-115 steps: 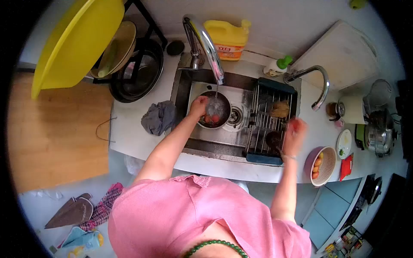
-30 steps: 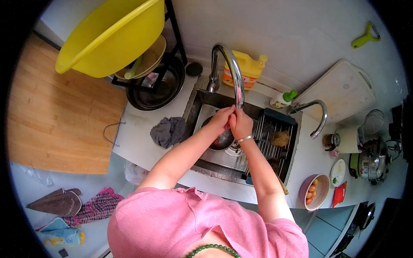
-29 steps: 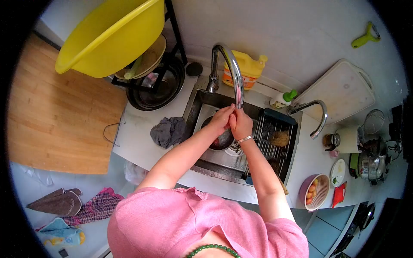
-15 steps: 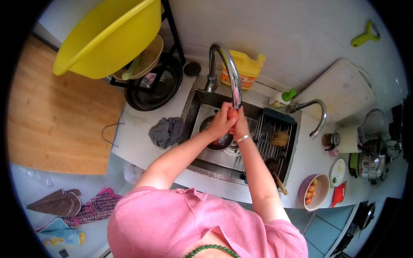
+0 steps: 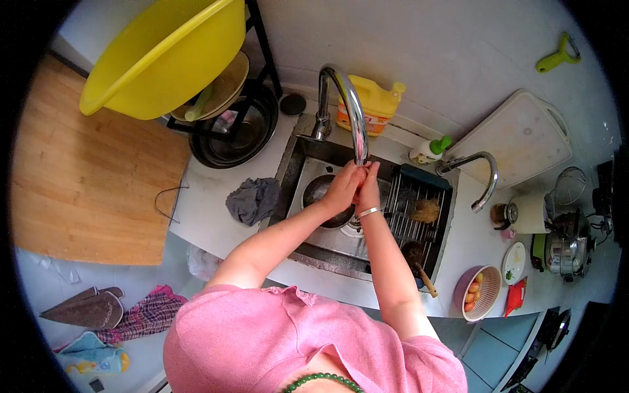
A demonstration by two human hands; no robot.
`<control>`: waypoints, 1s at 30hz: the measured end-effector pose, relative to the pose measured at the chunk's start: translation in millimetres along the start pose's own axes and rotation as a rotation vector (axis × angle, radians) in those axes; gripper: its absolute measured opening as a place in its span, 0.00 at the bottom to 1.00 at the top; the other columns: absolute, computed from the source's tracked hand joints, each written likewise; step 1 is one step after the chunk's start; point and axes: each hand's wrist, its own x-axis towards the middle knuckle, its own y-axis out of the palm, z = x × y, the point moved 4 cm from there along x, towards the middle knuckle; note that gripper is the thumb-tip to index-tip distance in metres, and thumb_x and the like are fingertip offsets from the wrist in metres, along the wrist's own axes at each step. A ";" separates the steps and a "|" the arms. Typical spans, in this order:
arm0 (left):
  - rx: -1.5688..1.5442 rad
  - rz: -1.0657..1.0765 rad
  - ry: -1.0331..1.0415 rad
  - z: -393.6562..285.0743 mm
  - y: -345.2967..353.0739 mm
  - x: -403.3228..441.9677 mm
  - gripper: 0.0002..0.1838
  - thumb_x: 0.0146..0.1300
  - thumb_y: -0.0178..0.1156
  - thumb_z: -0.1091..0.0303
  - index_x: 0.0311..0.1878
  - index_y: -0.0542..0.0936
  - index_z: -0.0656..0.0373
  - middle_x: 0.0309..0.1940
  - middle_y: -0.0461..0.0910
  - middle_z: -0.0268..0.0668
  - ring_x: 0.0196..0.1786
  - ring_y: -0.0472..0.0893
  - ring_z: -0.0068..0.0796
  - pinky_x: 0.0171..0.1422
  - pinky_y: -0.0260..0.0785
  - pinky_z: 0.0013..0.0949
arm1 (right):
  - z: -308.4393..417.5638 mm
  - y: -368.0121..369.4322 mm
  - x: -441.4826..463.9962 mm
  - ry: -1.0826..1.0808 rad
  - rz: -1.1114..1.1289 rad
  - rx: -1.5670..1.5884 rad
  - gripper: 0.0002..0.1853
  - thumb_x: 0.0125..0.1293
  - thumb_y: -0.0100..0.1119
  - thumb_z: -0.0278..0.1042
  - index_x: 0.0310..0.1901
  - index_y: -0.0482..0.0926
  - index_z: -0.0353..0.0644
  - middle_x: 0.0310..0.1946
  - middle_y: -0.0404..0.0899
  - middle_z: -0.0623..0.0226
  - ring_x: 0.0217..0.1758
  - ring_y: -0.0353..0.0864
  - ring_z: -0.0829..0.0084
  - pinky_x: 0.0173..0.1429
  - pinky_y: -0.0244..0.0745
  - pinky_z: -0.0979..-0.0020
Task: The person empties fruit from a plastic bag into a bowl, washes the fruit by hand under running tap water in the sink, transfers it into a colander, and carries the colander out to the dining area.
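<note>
The operator wears a pink top [image 5: 314, 334]. Both forearms extend forward over the white tabletop [image 5: 203, 209] into the steel sink [image 5: 321, 243]. At the near right, a purple-and-white basket [image 5: 490, 300] holds several orange-red round pieces of produce [image 5: 473, 293]. A red packet [image 5: 516, 297] lies beside it.

A dark brush [image 5: 427, 281] rests with its wooden handle over the sink's front edge. To the left of the sink, a crumpled gray cloth [image 5: 253, 201] sits on the tabletop. Inside the sink, at right, a wire rack [image 5: 400, 219] carries a tan scrubber [image 5: 426, 210]; at left stands a round dark bowl [image 5: 314, 190], partly covered by the left arm.

The left hand [image 5: 344, 187] and right hand [image 5: 369, 188] meet directly beneath the spout of the chrome faucet [image 5: 354, 108]. The fingers of both are curled around a red round item [image 5: 358, 194], mostly concealed between the palms. A silver bracelet [image 5: 369, 212] encircles the right wrist.

Behind the faucet stands a yellow jug [image 5: 370, 105]. A white cutting board [image 5: 517, 137] leans against the wall.
</note>
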 end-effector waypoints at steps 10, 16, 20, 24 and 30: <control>0.080 -0.146 0.097 6.7 -6.5 -8.4 0.09 0.61 0.47 0.71 0.44 0.64 0.61 0.44 0.69 0.44 0.44 0.71 0.34 0.50 0.62 0.34 | 3.5 16.5 -13.9 0.575 0.078 0.280 0.26 0.63 0.35 0.61 0.31 0.72 0.46 0.19 0.74 0.68 0.18 0.73 0.71 0.18 0.64 0.73; -0.454 -0.170 -0.340 35.1 -3.6 -5.5 0.13 0.65 0.44 0.65 0.48 0.66 0.61 0.44 0.71 0.40 0.44 0.71 0.29 0.50 0.62 0.31 | 56.7 16.9 -12.2 -0.274 0.246 -0.938 0.25 0.65 0.31 0.48 0.34 0.74 0.35 0.24 0.75 0.47 0.32 0.74 0.47 0.36 0.66 0.52; 0.136 0.081 0.025 9.1 -2.0 -7.2 0.21 0.67 0.38 0.60 0.59 0.61 0.61 0.60 0.62 0.43 0.62 0.63 0.35 0.64 0.52 0.33 | 5.5 -5.7 17.9 0.155 0.029 -0.145 0.31 0.66 0.29 0.59 0.27 0.75 0.39 0.18 0.74 0.62 0.22 0.72 0.65 0.29 0.68 0.66; 0.209 0.016 0.011 9.2 -0.4 -12.8 0.18 0.65 0.40 0.66 0.56 0.61 0.63 0.62 0.59 0.47 0.63 0.62 0.41 0.65 0.50 0.36 | 23.9 10.2 -8.8 0.345 -0.026 0.327 0.29 0.64 0.30 0.64 0.27 0.72 0.46 0.23 0.71 0.71 0.23 0.68 0.81 0.25 0.64 0.79; 0.246 -0.200 0.053 28.5 -3.4 -10.2 0.13 0.62 0.47 0.65 0.46 0.64 0.61 0.36 0.74 0.50 0.41 0.74 0.48 0.45 0.65 0.41 | 13.2 6.9 -11.9 -0.097 0.084 -0.328 0.22 0.68 0.33 0.49 0.35 0.71 0.37 0.31 0.76 0.55 0.31 0.75 0.57 0.34 0.69 0.60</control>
